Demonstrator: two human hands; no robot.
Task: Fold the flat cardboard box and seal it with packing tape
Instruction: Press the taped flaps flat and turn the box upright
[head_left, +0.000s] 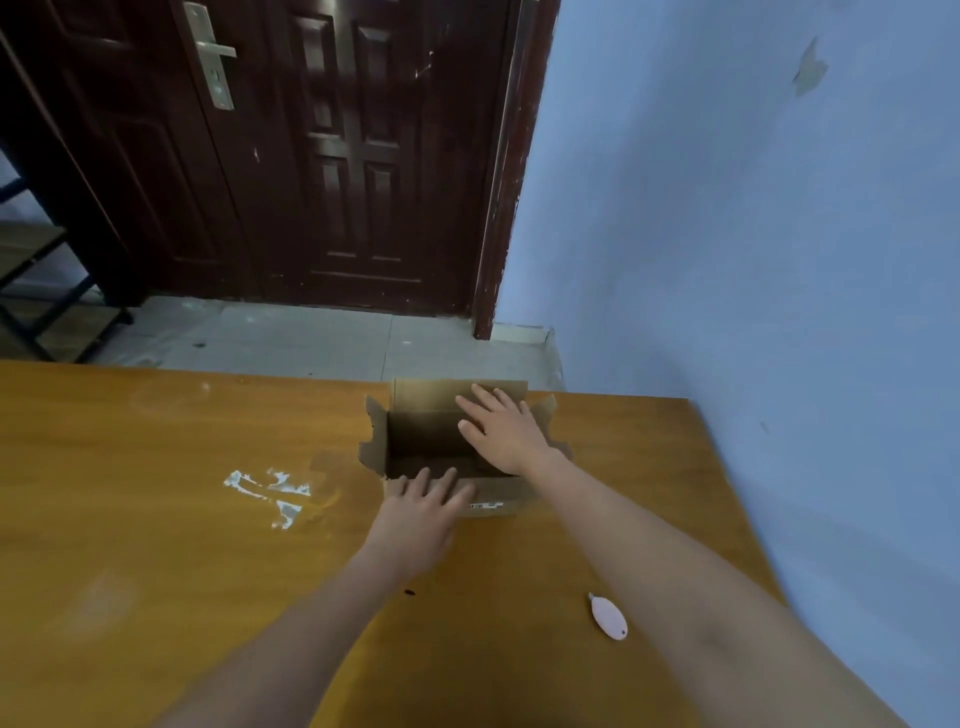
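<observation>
A small brown cardboard box stands opened up near the far edge of the wooden table, its top flaps spread outward. My left hand lies flat with fingers apart on the near flap. Over the box's right side, my right hand reaches with spread fingers that rest on the far flap. Neither hand grips anything. No packing tape roll is in view.
A small pink cutter lies on the table at the near right. White tape residue marks the table left of the box. A blue wall borders the table's right side; a dark door stands beyond it.
</observation>
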